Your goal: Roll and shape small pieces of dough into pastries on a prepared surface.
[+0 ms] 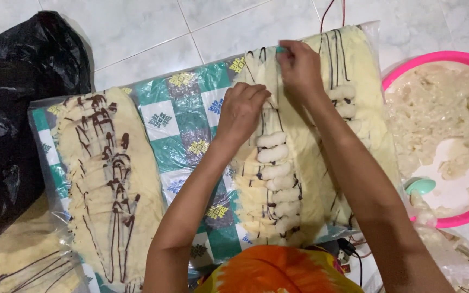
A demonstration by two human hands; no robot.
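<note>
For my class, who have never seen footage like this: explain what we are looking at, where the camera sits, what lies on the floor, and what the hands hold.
One camera, worn on a person's head, looks down at their bare hands. On a plastic-covered checked cloth lie two pale dough sheets striped with dark lines. The left hand presses the right-hand dough sheet, beside a row of white pieces. The right hand pinches a small teal tool. A pink basin holds pale mash; a black bag lies left.
</note>
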